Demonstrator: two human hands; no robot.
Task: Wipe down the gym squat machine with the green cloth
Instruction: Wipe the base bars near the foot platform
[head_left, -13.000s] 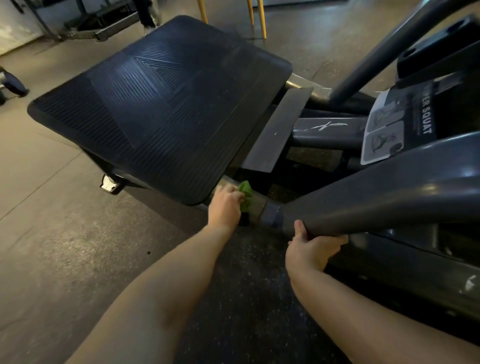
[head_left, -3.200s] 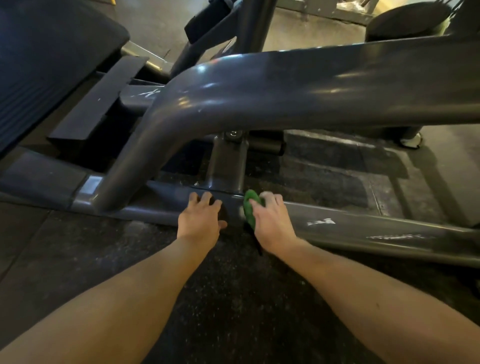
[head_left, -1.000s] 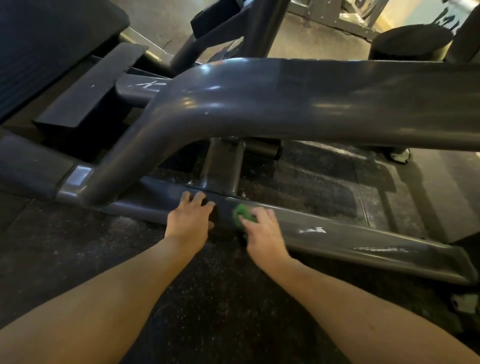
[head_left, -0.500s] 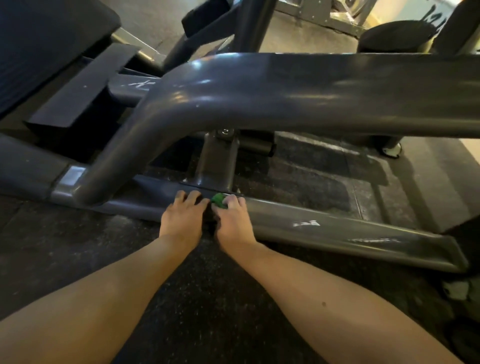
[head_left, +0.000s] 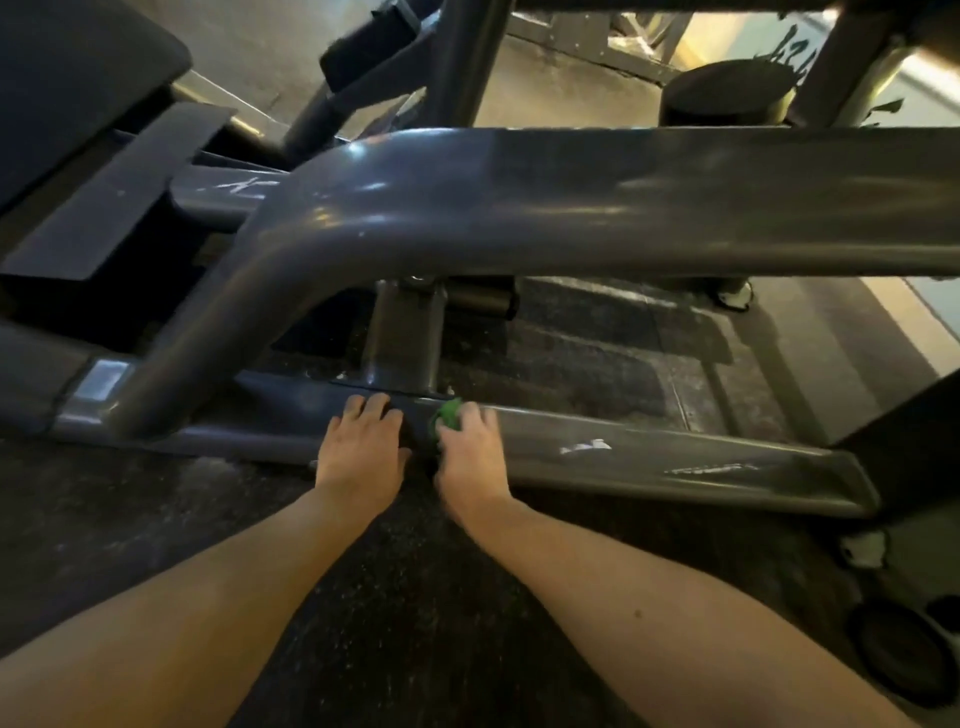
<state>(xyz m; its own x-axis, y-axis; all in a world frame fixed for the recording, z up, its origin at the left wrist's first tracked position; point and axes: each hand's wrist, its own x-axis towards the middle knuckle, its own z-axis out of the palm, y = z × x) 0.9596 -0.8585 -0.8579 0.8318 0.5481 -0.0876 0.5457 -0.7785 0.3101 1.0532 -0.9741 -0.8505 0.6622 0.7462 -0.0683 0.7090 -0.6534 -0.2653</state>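
The grey squat machine fills the view: a thick curved upper tube (head_left: 519, 208) and a low base rail (head_left: 649, 462) along the floor. My right hand (head_left: 470, 457) holds the bunched green cloth (head_left: 448, 414) against the base rail, just right of the short upright post (head_left: 402, 338). Only a small green part shows past my fingers. My left hand (head_left: 361, 447) rests flat on the same rail, fingers straight, a little left of the cloth.
The black foot platform (head_left: 67, 67) stands at the upper left. Dark speckled rubber flooring (head_left: 415, 597) lies beneath my arms. A black round pad (head_left: 727, 96) is at the back right, and a dark frame part (head_left: 904, 415) stands at the right.
My right hand with the cloth has slid right along the base rail, away from my left hand. The left hand stays in place.
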